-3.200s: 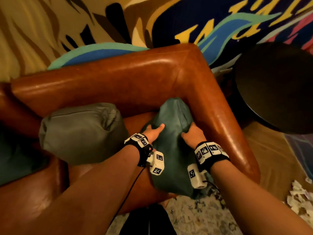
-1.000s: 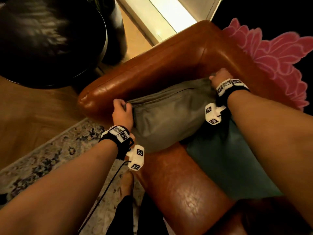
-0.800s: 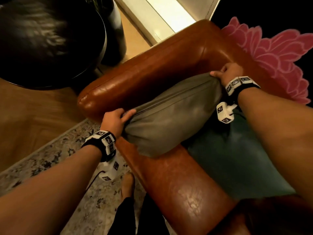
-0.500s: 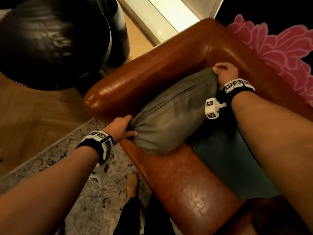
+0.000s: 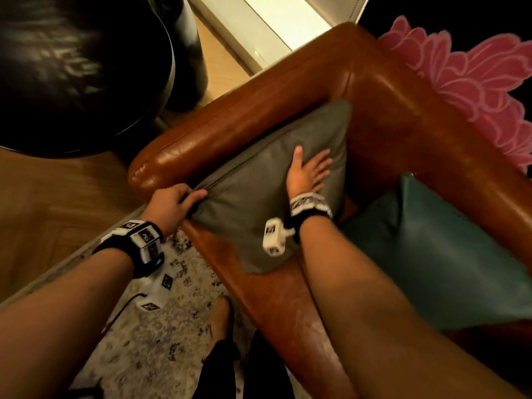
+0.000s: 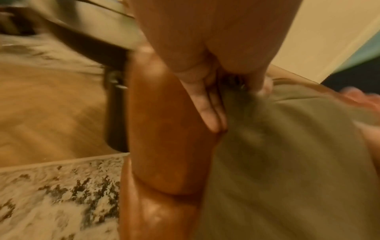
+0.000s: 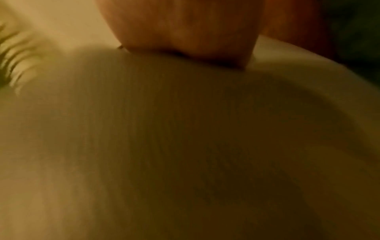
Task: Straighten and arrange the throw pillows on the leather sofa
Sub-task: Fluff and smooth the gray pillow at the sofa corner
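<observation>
The grey pillow [image 5: 259, 180] leans in the sofa [image 5: 288, 90] corner, its long axis running along the armrest. The left hand [image 5: 169, 205] pinches its outer corner; the right hand [image 5: 306, 174] lies flat, fingers spread, on its face nearer the backrest. The teal pillow [image 5: 437, 254] lies beside it.

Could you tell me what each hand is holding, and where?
The left hand grips the grey pillow at its near corner; the right hand presses flat on it, holding nothing.

a home living room: leather sofa [image 5: 388, 116], patterned rug [image 5: 161, 335], wood floor [image 5: 57, 203], pink flower-shaped rug [image 5: 475, 82]
</observation>
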